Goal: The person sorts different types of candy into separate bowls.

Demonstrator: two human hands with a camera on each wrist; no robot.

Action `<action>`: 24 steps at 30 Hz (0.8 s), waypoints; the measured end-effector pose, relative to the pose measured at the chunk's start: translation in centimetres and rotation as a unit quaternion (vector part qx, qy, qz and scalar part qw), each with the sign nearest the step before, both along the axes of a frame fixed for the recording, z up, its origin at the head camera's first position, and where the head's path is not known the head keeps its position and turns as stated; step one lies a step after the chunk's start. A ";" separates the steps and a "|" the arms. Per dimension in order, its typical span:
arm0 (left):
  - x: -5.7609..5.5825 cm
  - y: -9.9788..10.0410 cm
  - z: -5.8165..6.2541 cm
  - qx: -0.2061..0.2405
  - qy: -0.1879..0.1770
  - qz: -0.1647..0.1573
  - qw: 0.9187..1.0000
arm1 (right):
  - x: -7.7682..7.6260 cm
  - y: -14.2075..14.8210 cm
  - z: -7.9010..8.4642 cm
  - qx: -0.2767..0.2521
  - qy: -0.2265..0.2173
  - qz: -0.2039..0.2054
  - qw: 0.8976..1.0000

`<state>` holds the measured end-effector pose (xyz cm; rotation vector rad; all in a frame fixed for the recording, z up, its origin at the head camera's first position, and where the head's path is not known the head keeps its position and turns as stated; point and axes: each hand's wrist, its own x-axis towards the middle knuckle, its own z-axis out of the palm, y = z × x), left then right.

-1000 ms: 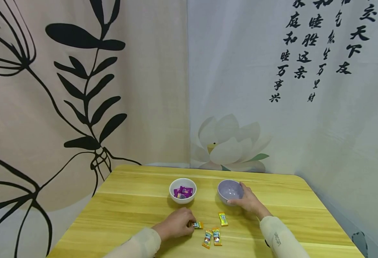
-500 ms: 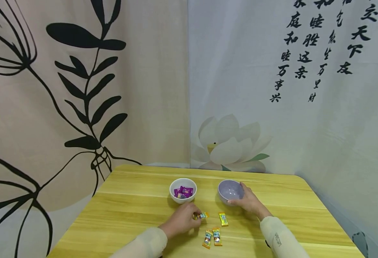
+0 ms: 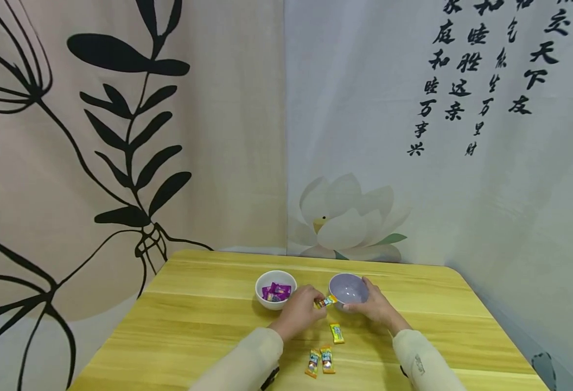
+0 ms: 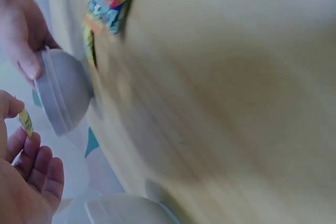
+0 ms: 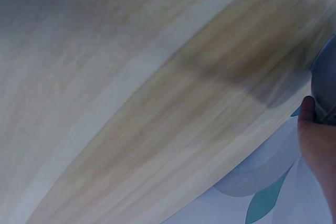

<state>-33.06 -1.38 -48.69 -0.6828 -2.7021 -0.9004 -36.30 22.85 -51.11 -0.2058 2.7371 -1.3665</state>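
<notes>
Between thumb and fingertips, my left hand point(image 3: 300, 309) pinches a small yellow-orange wrapped candy point(image 3: 326, 301) at the near left rim of the purple-grey bowl point(image 3: 349, 289). My right hand point(image 3: 377, 305) grips that bowl on its right side, thumb toward the near rim. The bowl's inside looks bare in the head view. In the left wrist view, the candy point(image 4: 26, 123) sits between thumb and finger, with the bowl point(image 4: 65, 90) just beyond it. A white bowl point(image 3: 262, 298) holding several purple wrapped candies point(image 3: 277, 292) stands behind my left hand.
A yellow-wrapped candy point(image 3: 337, 333) lies on the wooden table point(image 3: 193, 326) in front of the purple-grey bowl. Two orange-wrapped candies point(image 3: 312, 363) lie side by side nearer the front. A printed cloth backdrop point(image 3: 237, 136) hangs behind the table.
My left hand has lifted the candy off the table and carried it forward and right, up to the purple-grey bowl. My right hand has kept its hold on that bowl.
</notes>
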 end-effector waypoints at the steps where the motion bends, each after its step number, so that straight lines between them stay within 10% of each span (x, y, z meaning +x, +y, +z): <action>1: -0.4 0.4 0.1 0.002 0.003 0.003 1.000 | 0.0 0.1 0.0 0.001 0.001 0.001 1.000; 24: -5.0 5.0 0.9 -0.059 0.038 0.042 0.997 | 0.1 0.1 -0.2 -0.005 0.011 -0.006 1.000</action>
